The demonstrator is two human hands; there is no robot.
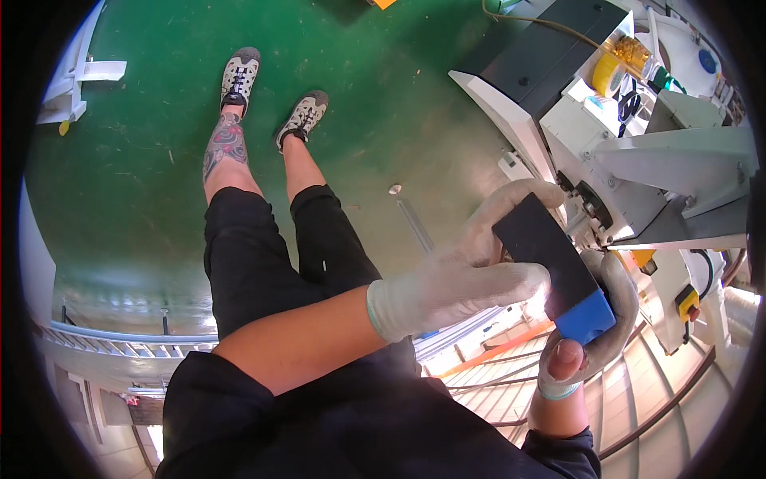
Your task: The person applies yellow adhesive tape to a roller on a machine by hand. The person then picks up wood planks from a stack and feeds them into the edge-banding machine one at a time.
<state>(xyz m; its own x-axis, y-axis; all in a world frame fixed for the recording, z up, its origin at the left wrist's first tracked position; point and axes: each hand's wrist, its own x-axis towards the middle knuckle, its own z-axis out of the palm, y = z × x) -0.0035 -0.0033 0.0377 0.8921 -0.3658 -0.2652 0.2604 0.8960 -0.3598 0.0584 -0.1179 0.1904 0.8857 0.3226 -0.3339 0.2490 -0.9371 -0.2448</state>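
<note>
Just left of the white machine (678, 164), the black-and-blue block (550, 251) is resting between both gloved hands: the left hand (475, 279) is curling partway around the black part, thumb across its face, and the right hand (605, 350) is cupping the blue end, thumb bare. If either grip is loosening, the block may be slipping; careless turning risks its knocking the machine.

Brightly lit; bleached toward the pale panels (630, 387), lower right. Glossed with whitish reflections on green floor (152, 184). Softly hazed at lower centre. Strongly curved, blackened at edges.
</note>
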